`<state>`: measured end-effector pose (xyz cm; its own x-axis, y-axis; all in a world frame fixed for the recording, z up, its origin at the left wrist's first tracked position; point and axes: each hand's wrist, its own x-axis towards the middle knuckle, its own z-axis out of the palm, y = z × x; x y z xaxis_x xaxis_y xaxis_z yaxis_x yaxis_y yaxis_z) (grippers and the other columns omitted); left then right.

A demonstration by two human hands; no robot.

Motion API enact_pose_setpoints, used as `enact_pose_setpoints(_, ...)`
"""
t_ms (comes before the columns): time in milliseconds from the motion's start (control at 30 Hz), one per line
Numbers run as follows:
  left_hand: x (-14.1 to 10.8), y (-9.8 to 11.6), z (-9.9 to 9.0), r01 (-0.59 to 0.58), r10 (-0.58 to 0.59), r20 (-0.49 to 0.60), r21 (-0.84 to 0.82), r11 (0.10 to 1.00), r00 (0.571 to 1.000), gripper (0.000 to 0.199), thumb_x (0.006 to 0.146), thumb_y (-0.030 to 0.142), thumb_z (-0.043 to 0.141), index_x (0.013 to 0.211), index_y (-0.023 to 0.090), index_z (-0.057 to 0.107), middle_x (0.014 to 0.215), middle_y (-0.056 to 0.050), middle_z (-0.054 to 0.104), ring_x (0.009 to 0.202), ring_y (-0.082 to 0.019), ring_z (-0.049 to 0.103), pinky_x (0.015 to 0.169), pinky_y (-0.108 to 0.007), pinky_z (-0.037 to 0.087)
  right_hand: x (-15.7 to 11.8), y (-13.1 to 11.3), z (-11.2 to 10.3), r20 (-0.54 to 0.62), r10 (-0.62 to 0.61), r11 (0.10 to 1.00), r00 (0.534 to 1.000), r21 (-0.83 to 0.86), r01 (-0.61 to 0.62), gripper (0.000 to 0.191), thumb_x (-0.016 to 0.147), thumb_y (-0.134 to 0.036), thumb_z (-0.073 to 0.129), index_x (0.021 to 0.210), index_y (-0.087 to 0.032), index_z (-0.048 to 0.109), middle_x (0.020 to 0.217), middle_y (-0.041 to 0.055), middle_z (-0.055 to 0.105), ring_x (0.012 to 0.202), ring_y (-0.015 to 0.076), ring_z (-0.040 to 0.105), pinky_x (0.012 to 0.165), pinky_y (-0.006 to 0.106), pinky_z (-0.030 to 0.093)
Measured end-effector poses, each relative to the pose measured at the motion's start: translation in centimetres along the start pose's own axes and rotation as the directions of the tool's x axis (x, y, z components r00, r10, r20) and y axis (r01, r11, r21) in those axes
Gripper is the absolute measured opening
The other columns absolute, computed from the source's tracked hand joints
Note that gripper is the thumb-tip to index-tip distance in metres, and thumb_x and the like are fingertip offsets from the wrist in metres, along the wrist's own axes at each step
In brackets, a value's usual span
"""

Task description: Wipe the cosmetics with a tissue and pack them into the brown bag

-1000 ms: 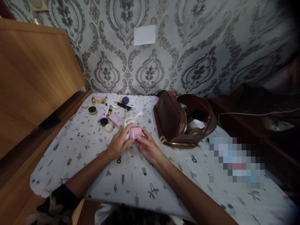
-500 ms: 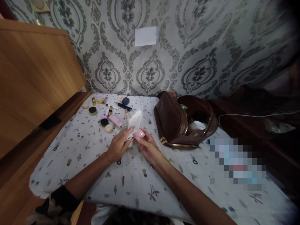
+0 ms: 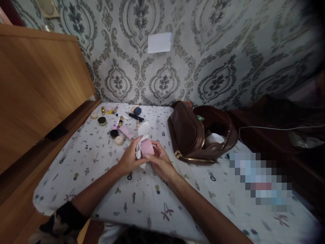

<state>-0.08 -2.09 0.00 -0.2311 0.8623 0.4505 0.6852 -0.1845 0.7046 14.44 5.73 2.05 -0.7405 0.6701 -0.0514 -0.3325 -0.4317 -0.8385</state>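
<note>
Beyond the fingertips, at the back: upright wall papered in grey-and-white damask pattern (image 3: 164, 79). Under the fingers: table with white, small-print cloth (image 3: 101, 189); forearms cross its near edge.

Right of the fingers, well apart: dark-brown, leather-looking bag with gold-coloured zips (image 3: 186, 132), its top open, something white inside.

Left hand (image 3: 130, 157): fingers closed on crumpled, soft white tissue or cloth (image 3: 143, 128), pressed to the near-left side of the jar. Right hand (image 3: 164, 165): thumb and fingers grasping the jar's right side, thumb low on the front.

Between the two sets of fingertips, apparently off the tabletop: short, round, pale-pink jar with glossy wall (image 3: 147, 148), slightly tilted. Handling estimate: fairly light, rigid, smooth and probably slippery; glass or plastic, cannot tell, so treat as breakable. Best hold: around the side wall, thumb opposite fingers; the tissue should add friction on the left.

Just past the left fingertips: pale-pink squeeze tube (image 3: 125, 131). Further left of those fingers: small round jar with black lid (image 3: 114, 134), and near it a smaller-looking cream-coloured round pot (image 3: 118, 140). Labels too small to read.
</note>
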Motion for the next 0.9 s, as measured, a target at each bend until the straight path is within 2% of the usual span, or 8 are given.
enact_pose_setpoints(200, 0.5, 0.7, -0.5, 0.164, -0.161, 0.033, -0.227, 0.960, 0.986, 0.073, 0.075, 0.041, 0.074, 0.135, 0.015, 0.042, 0.128, -0.014, 0.060, 0.116, -0.031, 0.059, 0.097, -0.039, 0.047, 0.2, -0.1, -0.3, 0.044, -0.046, 0.997, 0.998, -0.067, 0.049, 0.065, 0.056, -0.031, 0.089, 0.111, -0.028, 0.056, 0.109, 0.0019, 0.062, 0.090, 0.0158, 0.062, 0.080, 0.027, 0.050)
enact_pose_setpoints(367, 0.6, 1.0, -0.5, 0.243, -0.238, 0.053, -0.278, 0.929, 0.970, 0.075, 0.070, 0.036, 0.079, 0.133, 0.017, 0.044, 0.119, -0.009, 0.064, 0.111, -0.028, 0.060, 0.093, -0.036, 0.048, 0.2, -0.6, -0.8, 0.015, -0.062, 0.988, 0.998, -0.141, 0.063, 0.048, 0.072, -0.051, 0.077, 0.108, -0.025, 0.060, 0.101, 0.0033, 0.064, 0.085, 0.0172, 0.061, 0.071, 0.028, 0.051)
enact_pose_setpoints(467, 0.6, 1.1, -0.4, 0.284, -0.281, 0.056, -0.306, 0.909, 0.958, 0.073, 0.067, 0.033, 0.079, 0.131, 0.017, 0.047, 0.114, -0.007, 0.065, 0.107, -0.027, 0.061, 0.090, -0.034, 0.048, 0.4, -0.6, -1.1, -0.009, -0.079, 0.981, 0.997, -0.177, 0.076, 0.042, 0.074, -0.049, 0.076, 0.105, -0.024, 0.063, 0.091, 0.0014, 0.063, 0.080, 0.0157, 0.059, 0.065, 0.025, 0.049)
enact_pose_setpoints(667, 1.0, 1.6, -0.2, 0.310, -0.311, 0.080, -0.475, 0.823, 0.947, 0.057, 0.070, 0.031, 0.078, 0.121, 0.016, 0.057, 0.112, -0.006, 0.066, 0.106, -0.023, 0.060, 0.092, -0.031, 0.046, 1.0, -0.4, -1.3, 0.003, -0.263, 0.934, 0.965, -0.249, 0.255, 0.048, 0.064, -0.039, 0.085, 0.104, -0.026, 0.062, 0.100, 0.0014, 0.065, 0.094, 0.0176, 0.061, 0.084, 0.031, 0.052)
enact_pose_setpoints(733, 1.1, 1.7, -0.1, 0.333, -0.326, 0.117, -0.567, 0.753, 0.938, 0.053, 0.069, 0.030, 0.080, 0.117, 0.016, 0.061, 0.110, -0.006, 0.067, 0.102, -0.021, 0.060, 0.091, -0.029, 0.046, 1.1, -0.3, -1.3, 0.012, -0.309, 0.906, 0.951, -0.301, 0.298, 0.048, 0.064, -0.037, 0.085, 0.104, -0.026, 0.061, 0.103, 0.0023, 0.065, 0.098, 0.0190, 0.061, 0.086, 0.034, 0.052)
enact_pose_setpoints(900, 1.1, 1.9, 0.0, 0.486, -0.422, 0.304, -0.756, 0.438, 0.854, 0.064, 0.060, 0.028, 0.087, 0.117, 0.015, 0.060, 0.091, -0.004, 0.069, 0.079, -0.016, 0.063, 0.074, -0.026, 0.049, 1.3, 0.4, -1.7, -0.003, -0.402, 0.836, 0.916, -0.410, 0.365, 0.051, 0.066, -0.035, 0.084, 0.108, -0.026, 0.058, 0.109, 0.0045, 0.064, 0.103, 0.0205, 0.061, 0.083, 0.035, 0.055)
